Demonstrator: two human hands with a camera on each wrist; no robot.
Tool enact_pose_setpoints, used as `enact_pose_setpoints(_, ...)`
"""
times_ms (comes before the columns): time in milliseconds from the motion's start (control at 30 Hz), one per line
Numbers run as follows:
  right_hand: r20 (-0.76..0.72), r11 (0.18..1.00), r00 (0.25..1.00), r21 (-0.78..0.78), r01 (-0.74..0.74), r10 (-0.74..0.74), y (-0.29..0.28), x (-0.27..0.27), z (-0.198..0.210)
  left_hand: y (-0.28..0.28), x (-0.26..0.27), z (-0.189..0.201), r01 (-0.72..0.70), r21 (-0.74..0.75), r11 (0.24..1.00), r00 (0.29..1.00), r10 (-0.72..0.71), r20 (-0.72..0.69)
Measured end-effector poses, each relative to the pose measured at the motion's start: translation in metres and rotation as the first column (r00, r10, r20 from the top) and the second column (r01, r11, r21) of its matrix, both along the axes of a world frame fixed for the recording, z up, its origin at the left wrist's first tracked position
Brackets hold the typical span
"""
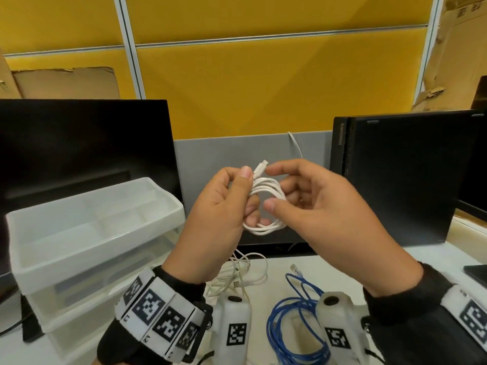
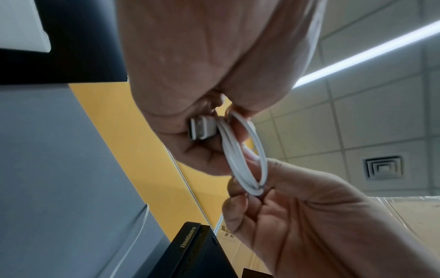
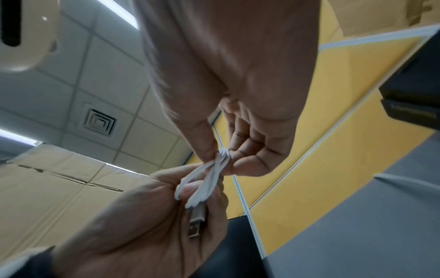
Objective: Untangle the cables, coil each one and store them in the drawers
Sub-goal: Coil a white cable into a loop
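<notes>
Left grip (image 1: 221,206): curled round the coiled white cable (image 1: 266,204).
Right grip (image 1: 313,204): pinching the same coil.
Bench (image 1: 427,259): blue cable (image 1: 295,322), drawers (image 1: 87,233).

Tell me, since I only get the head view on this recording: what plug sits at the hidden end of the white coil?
Observer: A USB-A plug, lying in the left hand against the white cable.
Operator: Does the right hand actually grip the coil?
Observer: Yes, the right hand pinches the loops between thumb and forefinger.
Operator: Anything overhead?
Observer: A ceiling vent and a light strip.
</notes>
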State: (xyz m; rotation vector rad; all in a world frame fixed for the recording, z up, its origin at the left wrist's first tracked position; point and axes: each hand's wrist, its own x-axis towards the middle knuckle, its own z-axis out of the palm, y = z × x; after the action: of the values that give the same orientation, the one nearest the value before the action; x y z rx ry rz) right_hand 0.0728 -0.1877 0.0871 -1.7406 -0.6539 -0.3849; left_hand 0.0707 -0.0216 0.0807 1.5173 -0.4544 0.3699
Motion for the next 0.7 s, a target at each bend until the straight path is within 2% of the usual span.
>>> enact_pose_setpoints(67,0.091,0.998,0.994,-0.012,0.055,-0.053,-0.005,0.002,0.0,0.0,-0.002,0.003,0.023,0.036,0.999,1.0,-0.023,-0.011)
enact_pose_setpoints(200,0.268,0.98,0.955,-0.111,0.165,-0.13,-0.01,0.006,-0.005,0.0,-0.006,0.007,0.169,-0.078,0.983,0.97,-0.18,-0.162)
enact_pose_setpoints(367,0.419,0.929,0.901,-0.276,0.248,-0.116,-0.009,0.011,-0.008,0.006,-0.004,0.009,0.128,-0.073,0.989,0.961,-0.142,-0.239)
enact_pose_setpoints(433,0.41,0.922,0.905,-0.294,0.25,-0.115,-0.009,0.011,-0.007,0.007,-0.004,0.008,0.102,-0.05,0.994,0.967,-0.111,-0.229)
enact_pose_setpoints(533,0.297,0.943,0.949,-0.273,0.193,-0.108,-0.014,0.007,-0.002,0.007,-0.004,0.005,0.088,0.062,0.994,0.989,-0.08,-0.121)
enact_pose_setpoints(600,0.193,0.962,0.979,-0.246,0.116,-0.069,-0.02,0.004,0.003,0.008,-0.007,0.004,0.107,0.131,0.986,0.993,-0.1,-0.06)
enact_pose_setpoints(700,0.098,0.971,0.995,-0.238,-0.012,0.036,-0.028,-0.001,0.009,0.01,-0.008,0.004,0.125,0.171,0.977,0.992,-0.118,-0.05)
